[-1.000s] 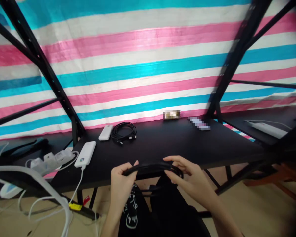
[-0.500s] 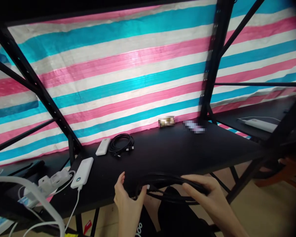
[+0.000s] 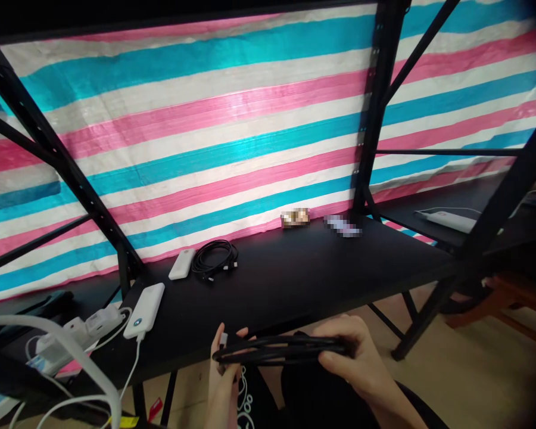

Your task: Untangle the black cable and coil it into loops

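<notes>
Black and smooth-sheathed, held between both hands at the bottom centre of the frame: a looped coil of slim black cable (image 3: 290, 345). Looks much flatter than half a second ago, turned nearly edge-on, with little gap showing between strands. Clasped firmly at the right end by the right hand (image 3: 352, 353), now with fingers curled over rather than stretched out; cupped at the left end by the left hand (image 3: 223, 376), with fingers parted about the bend, though impossible to tell whether pinched tight. Probably means steadier hold and a tidier bundle. Evenly dark along the loops, with a small pale connector (image 3: 224, 339) poking up by the left fingers. Farther off, at lower left, a flat white power bank (image 3: 144, 311); beyond, left of centre, another black cable coil (image 3: 197, 262); behind everything, a blue, pink and white striped sheet (image 3: 232, 146).
</notes>
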`<state>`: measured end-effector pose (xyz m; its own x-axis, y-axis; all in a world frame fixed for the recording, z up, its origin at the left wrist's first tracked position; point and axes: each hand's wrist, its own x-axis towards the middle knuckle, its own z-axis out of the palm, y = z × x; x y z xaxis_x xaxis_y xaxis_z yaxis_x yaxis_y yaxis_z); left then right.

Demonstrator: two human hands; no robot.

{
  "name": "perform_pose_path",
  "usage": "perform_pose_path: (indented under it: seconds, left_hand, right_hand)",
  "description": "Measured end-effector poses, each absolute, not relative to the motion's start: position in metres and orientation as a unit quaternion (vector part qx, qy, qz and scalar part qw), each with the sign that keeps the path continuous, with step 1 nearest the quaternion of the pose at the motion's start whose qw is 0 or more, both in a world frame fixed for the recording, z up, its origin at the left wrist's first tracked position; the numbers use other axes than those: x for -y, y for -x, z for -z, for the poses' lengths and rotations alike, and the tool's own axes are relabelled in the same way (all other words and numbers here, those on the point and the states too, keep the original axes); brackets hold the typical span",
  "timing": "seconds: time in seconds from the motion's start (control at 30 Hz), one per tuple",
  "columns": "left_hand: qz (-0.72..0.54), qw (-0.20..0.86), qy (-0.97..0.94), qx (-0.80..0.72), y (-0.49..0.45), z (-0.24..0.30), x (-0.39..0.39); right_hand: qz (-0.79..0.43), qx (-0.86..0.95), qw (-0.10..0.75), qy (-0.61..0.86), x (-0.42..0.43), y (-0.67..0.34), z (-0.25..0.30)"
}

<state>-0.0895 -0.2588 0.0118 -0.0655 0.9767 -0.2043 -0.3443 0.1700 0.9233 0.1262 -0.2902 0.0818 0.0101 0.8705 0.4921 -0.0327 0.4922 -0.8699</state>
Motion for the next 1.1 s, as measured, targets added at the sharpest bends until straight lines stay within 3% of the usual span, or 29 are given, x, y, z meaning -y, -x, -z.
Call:
perform_pose_path:
  seconds: [0.3,0.43,0.87,1.0,1.1]
  left_hand:
    - [-0.443,0.624,-0.450,-0.461,0.086,-0.052,0.297]
    - [-0.489,0.630,-0.394,-0.456,0.082,-0.050,0.298]
    - [-0.568,0.616,-0.318,-0.444,0.072,-0.051,0.302]
    - [-0.628,0.611,-0.265,-0.403,0.086,-0.053,0.296]
    - [-0.697,0.593,-0.176,-0.362,0.098,-0.056,0.291]
  right_hand:
    - [-0.357,0.534,0.601,0.477,0.281,-0.127,-0.079]
    - [-0.296,0.604,0.567,0.475,0.280,-0.121,-0.084]
    - [-0.341,0.696,0.439,0.455,0.277,-0.097,-0.096]
    - [-0.346,0.694,0.436,0.456,0.276,-0.090,-0.092]
    - [-0.436,0.633,0.459,0.445,0.274,-0.084,-0.080]
